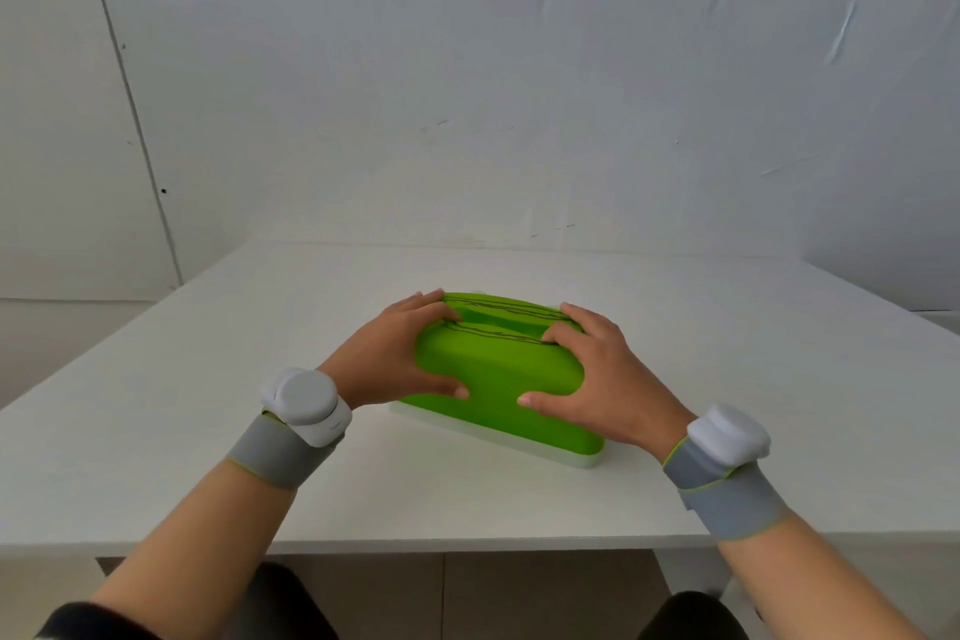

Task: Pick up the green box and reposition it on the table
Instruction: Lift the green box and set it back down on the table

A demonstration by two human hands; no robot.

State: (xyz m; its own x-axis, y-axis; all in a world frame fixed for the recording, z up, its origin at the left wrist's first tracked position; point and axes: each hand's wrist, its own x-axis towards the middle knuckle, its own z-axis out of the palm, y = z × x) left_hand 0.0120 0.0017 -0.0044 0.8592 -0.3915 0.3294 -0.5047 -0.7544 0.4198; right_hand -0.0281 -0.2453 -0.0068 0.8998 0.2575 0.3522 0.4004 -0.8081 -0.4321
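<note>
A green box (498,379) with a pale base and a slotted top rests on the white table (208,431), near the middle and turned at a slight angle. My left hand (389,359) clasps its left end, fingers over the top and thumb on the near face. On the right end my right hand (592,374) grips the same way. Each wrist carries a grey strap with a white device.
The table's near edge (467,543) runs just below my forearms. A white wall stands close behind the table's far edge. Bare tabletop stretches to the left and right of the box. Tiled floor shows under the table.
</note>
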